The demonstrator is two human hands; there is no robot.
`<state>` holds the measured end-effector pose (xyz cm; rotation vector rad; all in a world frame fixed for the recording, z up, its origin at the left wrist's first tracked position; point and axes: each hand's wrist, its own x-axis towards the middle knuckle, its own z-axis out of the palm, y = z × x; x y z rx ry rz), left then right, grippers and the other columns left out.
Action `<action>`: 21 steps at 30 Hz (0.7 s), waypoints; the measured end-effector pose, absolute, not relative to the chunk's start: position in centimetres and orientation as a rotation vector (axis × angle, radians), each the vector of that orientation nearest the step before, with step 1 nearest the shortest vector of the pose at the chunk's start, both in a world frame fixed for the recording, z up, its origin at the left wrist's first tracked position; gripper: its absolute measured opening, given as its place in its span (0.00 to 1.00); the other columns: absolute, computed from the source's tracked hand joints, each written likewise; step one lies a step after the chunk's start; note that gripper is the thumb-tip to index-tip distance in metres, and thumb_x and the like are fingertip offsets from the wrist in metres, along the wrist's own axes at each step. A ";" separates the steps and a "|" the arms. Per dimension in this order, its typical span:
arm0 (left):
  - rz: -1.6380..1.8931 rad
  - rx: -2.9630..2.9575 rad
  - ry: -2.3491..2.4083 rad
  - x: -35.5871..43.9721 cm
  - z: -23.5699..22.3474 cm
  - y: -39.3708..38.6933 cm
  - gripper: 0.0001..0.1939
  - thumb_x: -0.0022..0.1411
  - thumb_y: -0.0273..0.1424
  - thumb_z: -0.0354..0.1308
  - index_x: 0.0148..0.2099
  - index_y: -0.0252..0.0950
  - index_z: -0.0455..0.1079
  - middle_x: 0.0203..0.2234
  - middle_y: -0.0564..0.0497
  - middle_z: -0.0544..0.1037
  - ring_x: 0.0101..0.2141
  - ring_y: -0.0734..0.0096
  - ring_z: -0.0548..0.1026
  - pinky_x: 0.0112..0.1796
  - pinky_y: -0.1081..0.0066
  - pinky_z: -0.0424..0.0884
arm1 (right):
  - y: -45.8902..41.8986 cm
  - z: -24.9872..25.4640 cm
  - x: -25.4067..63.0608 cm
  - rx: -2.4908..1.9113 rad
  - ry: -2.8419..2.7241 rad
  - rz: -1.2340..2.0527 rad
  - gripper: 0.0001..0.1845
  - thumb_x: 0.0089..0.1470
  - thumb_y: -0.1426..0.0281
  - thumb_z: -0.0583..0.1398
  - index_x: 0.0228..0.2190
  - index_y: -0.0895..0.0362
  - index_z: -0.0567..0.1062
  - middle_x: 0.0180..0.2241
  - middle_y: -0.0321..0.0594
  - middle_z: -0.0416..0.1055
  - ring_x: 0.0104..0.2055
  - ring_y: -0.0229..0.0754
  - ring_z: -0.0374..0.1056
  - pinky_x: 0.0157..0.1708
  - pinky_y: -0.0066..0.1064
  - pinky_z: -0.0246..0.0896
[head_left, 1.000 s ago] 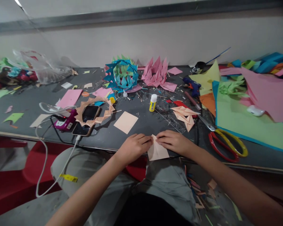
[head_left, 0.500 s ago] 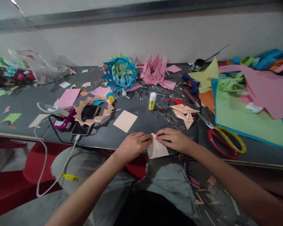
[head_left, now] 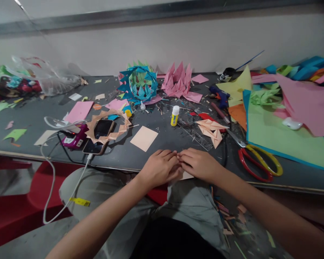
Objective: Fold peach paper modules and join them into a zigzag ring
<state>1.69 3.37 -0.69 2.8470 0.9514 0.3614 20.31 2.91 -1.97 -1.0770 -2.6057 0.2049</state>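
Note:
At the table's front edge, my left hand (head_left: 162, 166) and my right hand (head_left: 197, 163) meet over a peach sheet of paper (head_left: 187, 176). The fingers of both are bent and pressed together on its upper part, covering most of it; only a lower corner shows. Beyond my left hand lies a flat peach paper square (head_left: 144, 138). Several folded peach paper pieces (head_left: 211, 130) rest past my right hand. A glue stick (head_left: 175, 116) with a white cap stands upright between them and the square.
Scissors (head_left: 255, 158) lie on the right, near large coloured sheets (head_left: 283, 140). A peach paper ring (head_left: 90, 131) rests over phones (head_left: 94, 147) on the left, cabled beside a purple power adapter (head_left: 72, 142). Blue (head_left: 151, 84) and pink (head_left: 176, 82) folded-paper models stand behind.
My left hand has moved right and down over the paper, hiding much more of it. My right hand stays nearly in place, its fingers now close against the left ones.

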 end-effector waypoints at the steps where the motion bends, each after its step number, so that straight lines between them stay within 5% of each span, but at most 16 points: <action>1: 0.343 2.837 0.972 1.8 -0.6 3.2 0.17 0.60 0.38 0.48 0.45 0.32 0.65 0.43 0.46 0.73 0.43 0.65 0.69 0.43 0.65 0.64 | 2.6 -1.6 19.9 -1.148 -2.624 0.176 0.08 0.53 0.73 0.53 0.31 0.60 0.72 0.32 0.43 0.71 0.35 0.42 0.64 0.35 0.33 0.61; 11: 0.288 2.887 1.066 1.8 -0.8 1.8 0.26 0.58 0.45 0.48 0.49 0.29 0.63 0.48 0.42 0.69 0.49 0.60 0.64 0.47 0.63 0.60 | 0.3 -0.3 20.4 -1.312 -2.603 0.105 0.13 0.54 0.74 0.52 0.23 0.59 0.73 0.24 0.42 0.68 0.31 0.41 0.62 0.33 0.33 0.57; 17: 0.318 2.867 1.126 1.8 -1.5 1.1 0.33 0.55 0.49 0.48 0.52 0.27 0.62 0.48 0.39 0.69 0.50 0.58 0.64 0.49 0.61 0.59 | 1.3 -1.2 19.8 -1.436 -2.504 0.163 0.15 0.55 0.70 0.52 0.44 0.57 0.70 0.29 0.40 0.71 0.33 0.40 0.66 0.31 0.28 0.59; 21: 0.328 2.854 1.191 1.6 -1.8 -0.1 0.34 0.56 0.50 0.46 0.55 0.27 0.58 0.53 0.38 0.64 0.54 0.58 0.60 0.51 0.60 0.57 | 1.7 -1.0 18.4 -1.534 -2.557 0.081 0.17 0.56 0.69 0.51 0.45 0.58 0.70 0.31 0.43 0.72 0.33 0.42 0.67 0.29 0.30 0.60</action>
